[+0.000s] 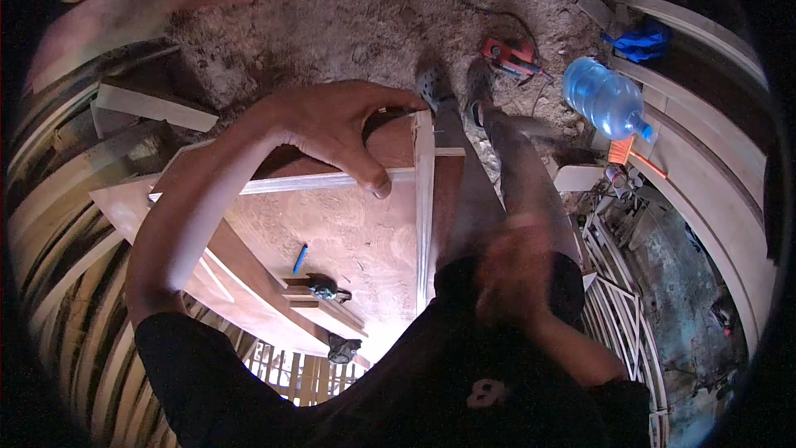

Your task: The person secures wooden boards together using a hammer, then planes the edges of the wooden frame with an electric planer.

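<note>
My left hand (336, 129) is closed over the upper edge of a plywood panel (356, 232), near a corner where its edge meets an upright plywood strip (424, 216). The thumb lies on the near side, and the fingers reach over the far side. On the panel is a thin blue stick, perhaps a pen (299, 259). Beside it, two dark small objects (325, 289) that I cannot make out rest by narrow wood pieces. My right hand (514, 274) is in front of my thigh, smeared by motion, so its fingers and anything in them are unclear.
Sawdust-like dirt covers the ground (348, 25). A corded red power tool (512, 58) lies beyond my feet. To the right are a large blue water bottle (607, 99), a blue plastic bag (643, 41), an orange brush (620, 150) and long boards (713, 199). More wood is stacked left (66, 265).
</note>
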Action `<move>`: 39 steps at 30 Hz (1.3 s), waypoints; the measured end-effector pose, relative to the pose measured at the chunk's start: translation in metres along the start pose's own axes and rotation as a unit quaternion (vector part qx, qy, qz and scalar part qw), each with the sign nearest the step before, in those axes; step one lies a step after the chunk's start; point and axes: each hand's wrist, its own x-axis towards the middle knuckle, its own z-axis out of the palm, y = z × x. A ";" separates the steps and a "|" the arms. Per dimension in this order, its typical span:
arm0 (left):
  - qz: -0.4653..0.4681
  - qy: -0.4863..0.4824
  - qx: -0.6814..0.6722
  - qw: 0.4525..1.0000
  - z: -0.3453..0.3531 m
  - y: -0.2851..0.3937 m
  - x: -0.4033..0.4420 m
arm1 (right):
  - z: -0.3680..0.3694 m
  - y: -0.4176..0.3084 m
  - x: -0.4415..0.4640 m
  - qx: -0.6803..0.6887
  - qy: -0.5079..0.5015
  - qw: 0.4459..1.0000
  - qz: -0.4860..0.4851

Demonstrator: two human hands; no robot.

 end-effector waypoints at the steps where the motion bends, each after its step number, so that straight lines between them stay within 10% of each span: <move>1: -0.001 0.003 0.001 1.000 -0.001 0.002 -0.001 | 0.015 -0.004 -0.002 -0.215 0.029 0.976 -0.015; 3: -0.005 0.008 0.001 1.000 0.001 0.000 -0.004 | 0.014 -0.013 -0.003 -0.208 0.073 0.975 0.020; 7: 0.055 0.016 0.024 0.998 0.002 -0.015 0.000 | -0.041 0.021 0.008 0.502 0.005 0.865 0.014; 10: 0.028 0.014 0.023 0.999 -0.002 0.003 -0.006 | 0.054 -0.056 0.000 0.057 0.061 0.983 0.164; 16: 0.028 0.023 0.055 0.998 -0.002 -0.009 -0.004 | 0.020 -0.070 -0.001 0.103 0.205 0.967 0.114; 27: 0.023 0.036 0.086 0.995 -0.004 0.004 -0.018 | 0.019 -0.069 0.002 0.080 0.174 0.976 0.105; 33: 0.154 0.476 0.269 0.823 0.048 0.036 -0.085 | 0.010 -0.077 0.006 0.068 0.174 0.977 0.099; 39: 0.203 0.725 0.023 0.658 0.227 -0.015 -0.027 | -0.006 -0.085 0.014 0.023 0.136 0.989 0.058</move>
